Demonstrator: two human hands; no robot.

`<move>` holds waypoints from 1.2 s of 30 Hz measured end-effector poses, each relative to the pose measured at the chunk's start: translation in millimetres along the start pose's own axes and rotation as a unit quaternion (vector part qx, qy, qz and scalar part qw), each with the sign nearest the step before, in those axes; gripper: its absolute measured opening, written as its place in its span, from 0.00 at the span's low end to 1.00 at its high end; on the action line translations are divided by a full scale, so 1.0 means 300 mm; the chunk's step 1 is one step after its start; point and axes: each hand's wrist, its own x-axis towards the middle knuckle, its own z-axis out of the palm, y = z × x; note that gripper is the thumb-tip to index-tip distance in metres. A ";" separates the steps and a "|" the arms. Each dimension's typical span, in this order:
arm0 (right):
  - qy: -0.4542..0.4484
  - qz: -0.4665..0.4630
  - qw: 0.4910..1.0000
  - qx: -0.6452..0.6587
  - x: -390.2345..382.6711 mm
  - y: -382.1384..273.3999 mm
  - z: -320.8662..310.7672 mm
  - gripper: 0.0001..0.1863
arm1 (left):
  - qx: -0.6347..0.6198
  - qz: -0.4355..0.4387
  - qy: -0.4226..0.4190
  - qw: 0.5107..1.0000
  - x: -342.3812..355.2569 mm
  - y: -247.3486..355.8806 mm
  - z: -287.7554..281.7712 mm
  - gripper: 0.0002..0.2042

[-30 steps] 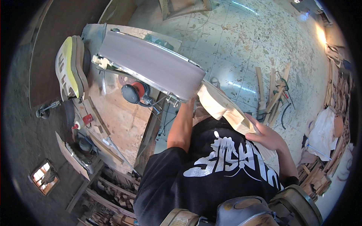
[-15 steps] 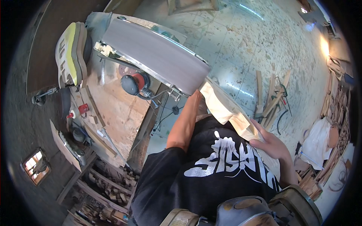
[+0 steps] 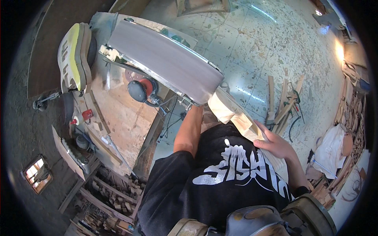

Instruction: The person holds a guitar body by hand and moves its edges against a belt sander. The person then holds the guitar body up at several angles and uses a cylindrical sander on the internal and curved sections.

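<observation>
A pale, curved piece of wood slants in front of my chest, its upper left end against the rounded end of a belt sander with a wide grey belt. Near the wood's lower right end, my right hand is closed round it, thumb on the near side and fingers over the far edge. My left hand reaches up under the sander's end beside the wood. Only its wrist side shows; the fingers are hidden behind the machine and the wood, so their grip cannot be made out.
Left of the sander, a wooden bench carries a round red-and-black hand sander and a red-and-white bottle. Wood strips and a clamp stand at the right. Stacked wood pieces line the right wall. Cables hang beside the bench.
The wood has turned a little against the sander's end, showing less of its scooped face. My right hand has shifted slightly up and left with it. My left arm stays nearly in place.
</observation>
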 end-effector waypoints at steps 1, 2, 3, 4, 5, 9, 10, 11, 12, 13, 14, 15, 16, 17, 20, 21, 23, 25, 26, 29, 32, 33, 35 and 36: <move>0.000 -0.001 1.000 -0.002 0.007 0.004 -0.002 0.50 | -0.001 0.002 0.002 1.000 -0.001 0.002 -0.005 0.27; 0.000 0.000 1.000 -0.002 0.018 0.012 -0.007 0.50 | 0.000 0.001 0.002 1.000 0.001 0.002 -0.004 0.27; -0.005 -0.005 1.000 0.018 0.033 0.025 -0.010 0.49 | 0.000 0.000 0.004 1.000 0.000 0.004 -0.004 0.27; -0.010 -0.011 0.999 0.037 0.049 0.038 -0.011 0.48 | 0.002 -0.001 0.004 1.000 -0.001 0.004 -0.004 0.27; -0.009 -0.010 0.999 0.037 0.066 0.050 -0.014 0.48 | 0.002 -0.004 0.004 1.000 -0.003 0.004 -0.003 0.27; -0.008 -0.019 0.998 0.052 0.117 0.113 0.003 0.48 | 0.001 -0.009 0.004 1.000 -0.020 0.021 -0.004 0.27; -0.005 -0.009 0.999 0.052 0.115 0.126 0.007 0.48 | 0.002 -0.013 0.002 1.000 -0.028 0.020 -0.002 0.27; -0.008 -0.009 0.999 0.051 0.105 0.142 0.008 0.48 | -0.001 -0.017 0.002 1.000 -0.041 0.017 0.001 0.27; -0.001 -0.015 0.998 0.054 0.079 0.164 0.018 0.48 | -0.001 -0.028 -0.002 1.000 -0.063 0.016 0.022 0.27; 0.006 -0.020 0.998 0.057 0.055 0.185 0.030 0.48 | -0.001 -0.044 -0.011 0.999 -0.090 0.004 0.046 0.27; 0.005 -0.018 0.998 0.060 0.020 0.192 0.035 0.48 | 0.002 -0.062 -0.018 0.998 -0.128 -0.006 0.079 0.27; 0.014 -0.006 0.999 0.046 -0.030 0.182 0.030 0.48 | 0.005 -0.080 -0.027 0.996 -0.174 -0.018 0.126 0.27; 0.021 0.004 0.999 0.029 -0.076 0.164 0.018 0.48 | 0.006 -0.093 -0.031 0.995 -0.215 -0.028 0.162 0.27; 0.019 0.006 0.999 0.028 -0.117 0.136 0.011 0.48 | 0.003 -0.101 -0.034 0.994 -0.242 -0.044 0.189 0.27; 0.010 0.041 0.998 0.035 -0.207 0.069 -0.003 0.47 | -0.013 -0.099 -0.042 0.994 -0.246 -0.086 0.167 0.27; 0.011 0.034 0.998 0.050 -0.226 0.063 -0.003 0.48 | -0.022 -0.096 -0.049 0.994 -0.225 -0.100 0.143 0.27; 0.012 0.023 0.998 0.062 -0.250 0.057 0.000 0.48 | -0.038 -0.086 -0.062 0.994 -0.192 -0.115 0.108 0.27; 0.026 0.029 0.998 0.048 -0.259 0.052 0.002 0.48 | -0.049 -0.083 -0.122 0.988 -0.168 -0.120 0.087 0.26; 0.028 0.026 0.998 0.047 -0.259 0.054 0.003 0.48 | -0.048 -0.082 -0.125 0.988 -0.170 -0.118 0.098 0.26; 0.039 0.024 0.999 0.029 -0.254 0.052 0.001 0.47 | -0.024 -0.089 -0.107 0.990 -0.171 -0.115 0.115 0.24; 0.028 0.027 0.999 0.026 -0.245 0.034 0.000 0.46 | -0.017 -0.069 -0.090 0.993 -0.157 -0.114 0.107 0.23; 0.025 0.024 0.999 0.029 -0.239 0.026 -0.001 0.47 | -0.035 -0.085 -0.091 0.992 -0.157 -0.111 0.107 0.23; 0.023 0.019 0.999 0.031 -0.224 0.015 -0.002 0.48 | -0.058 -0.110 -0.099 0.987 -0.148 -0.105 0.113 0.24; 0.022 0.008 0.999 0.025 -0.214 0.013 -0.002 0.48 | -0.062 -0.113 -0.101 0.987 -0.145 -0.098 0.112 0.24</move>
